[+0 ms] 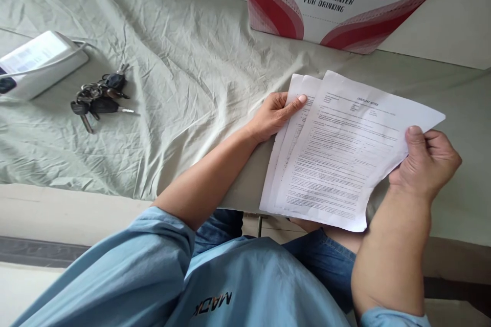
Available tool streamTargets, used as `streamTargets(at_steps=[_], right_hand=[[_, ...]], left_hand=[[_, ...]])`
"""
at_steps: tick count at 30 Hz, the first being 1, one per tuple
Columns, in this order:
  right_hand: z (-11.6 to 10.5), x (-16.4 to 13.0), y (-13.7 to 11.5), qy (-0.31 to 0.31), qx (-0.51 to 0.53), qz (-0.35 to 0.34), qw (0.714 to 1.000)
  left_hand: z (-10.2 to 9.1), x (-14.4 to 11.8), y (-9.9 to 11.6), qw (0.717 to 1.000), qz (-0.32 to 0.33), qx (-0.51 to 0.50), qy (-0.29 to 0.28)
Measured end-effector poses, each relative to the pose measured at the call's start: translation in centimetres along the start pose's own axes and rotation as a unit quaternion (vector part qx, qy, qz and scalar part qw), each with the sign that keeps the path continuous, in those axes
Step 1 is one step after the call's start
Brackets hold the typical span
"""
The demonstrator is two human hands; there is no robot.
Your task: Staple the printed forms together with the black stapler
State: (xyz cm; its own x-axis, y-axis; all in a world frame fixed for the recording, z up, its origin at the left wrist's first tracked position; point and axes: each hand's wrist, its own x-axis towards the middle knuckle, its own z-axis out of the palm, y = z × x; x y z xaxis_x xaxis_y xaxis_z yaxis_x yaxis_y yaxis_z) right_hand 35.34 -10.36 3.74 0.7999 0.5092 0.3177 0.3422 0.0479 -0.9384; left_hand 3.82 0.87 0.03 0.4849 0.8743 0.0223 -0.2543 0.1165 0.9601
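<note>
The right hand (pixel 425 160) pinches the papers (pixel 337 153) at their right edge, just above the bed sheet (pixel 172 86), and the left hand (pixel 274 114) lies open on their left corner, so hold softly and keep the pages lined up.

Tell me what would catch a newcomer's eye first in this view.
First, the printed sheets, fanned at centre right: the right hand pinches their right edge and the left hand rests on their upper left corner. Next, the red and white water carton standing at the top, behind the papers. At the left, a bunch of keys lies on the wrinkled green sheet, beside a white device.
</note>
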Motion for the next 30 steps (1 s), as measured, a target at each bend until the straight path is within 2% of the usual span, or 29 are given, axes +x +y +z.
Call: streamTargets(at_steps=[5, 8, 14, 16, 18, 22, 25, 27, 30], right_hand=[[0.6, -0.7, -0.6, -0.035, -0.015, -0.009, 0.999], [0.6, -0.8, -0.7, -0.031, -0.01, -0.01, 0.999], [0.6, -0.7, 0.2, -0.05, 0.016, -0.019, 0.998], [0.4, -0.7, 0.4, -0.084, 0.033, -0.007, 0.996], [-0.1, -0.8, 0.3, -0.137, 0.047, 0.038, 0.989], [-1.8, -1.2, -1.0, -0.256, 0.059, 0.158, 0.952], [-2.6, -1.5, -2.2, -0.309, 0.077, 0.185, 0.93], [-2.4, -2.0, -2.9, -0.335, 0.09, 0.199, 0.917], [-1.1, -3.3, -3.5, -0.37, 0.098, 0.207, 0.9]], left_hand=[[0.1, -0.1, 0.1, 1.0, -0.003, 0.0, -0.003], [0.1, -0.1, 0.3, 1.0, 0.001, -0.001, -0.004], [-0.1, -0.2, 0.3, 1.0, -0.012, 0.001, -0.003], [-0.1, -0.1, 0.2, 1.0, -0.018, -0.013, 0.008], [-0.2, 0.2, 0.1, 0.999, -0.015, -0.041, 0.032], [-1.4, 1.4, -0.4, 0.98, 0.029, -0.139, 0.14], [-3.4, 2.8, -1.1, 0.965, 0.062, -0.158, 0.201], [-4.6, 3.7, -1.7, 0.966, 0.075, -0.137, 0.206], [-5.2, 4.5, -2.4, 0.979, 0.067, -0.103, 0.16]])
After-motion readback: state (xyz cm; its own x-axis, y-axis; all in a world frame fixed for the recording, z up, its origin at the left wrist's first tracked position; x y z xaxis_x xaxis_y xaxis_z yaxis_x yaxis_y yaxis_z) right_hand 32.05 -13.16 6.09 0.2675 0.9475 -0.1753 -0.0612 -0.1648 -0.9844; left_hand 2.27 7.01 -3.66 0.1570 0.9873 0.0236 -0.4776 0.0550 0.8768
